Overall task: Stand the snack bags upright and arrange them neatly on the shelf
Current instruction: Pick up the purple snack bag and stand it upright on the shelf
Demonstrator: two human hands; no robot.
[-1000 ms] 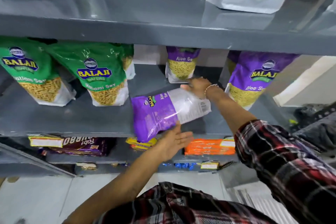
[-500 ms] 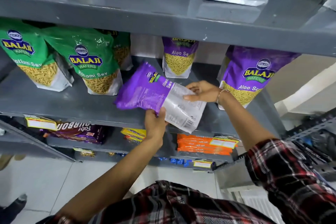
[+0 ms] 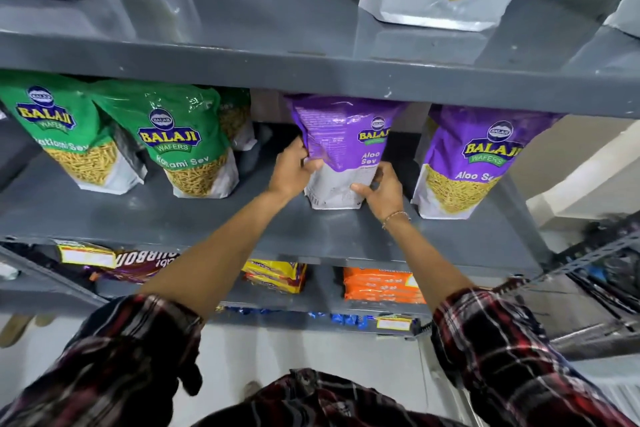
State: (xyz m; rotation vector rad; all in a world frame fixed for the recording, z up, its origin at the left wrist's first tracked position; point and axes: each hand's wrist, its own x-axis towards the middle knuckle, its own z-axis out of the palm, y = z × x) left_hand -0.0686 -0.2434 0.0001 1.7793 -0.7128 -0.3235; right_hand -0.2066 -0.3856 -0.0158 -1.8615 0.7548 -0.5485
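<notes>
And the purple bag (image 3: 341,152) is up! A second ago it was lying flat near the front edge of the grey shelf (image 3: 145,215), half a second ago it was swinging through the air at a tilt, and now it stands on its base in the middle of that shelf, between the green bags (image 3: 183,139) on the left and the other purple bag (image 3: 471,163) on the right. The left hand (image 3: 291,168) has moved from underneath to the bag's left edge, fingers closed around it. The right hand (image 3: 382,189) clamps the lower right corner, thumb across the white front. So both hands are gripping the bag, neither has let go.

One catch: the face turned outward shows fine print and a barcode on the left, with the logo squeezed to the right, so the bag looks twisted or back-side out compared with its neighbour. It stands apart from the bags on both sides, touching neither. Its top is tucked under the shelf above (image 3: 311,76).

For the task, that reads as the standing part nearly done for this one. What looks left is a turn to face front, a nudge into line, then release and see if it holds.
</notes>
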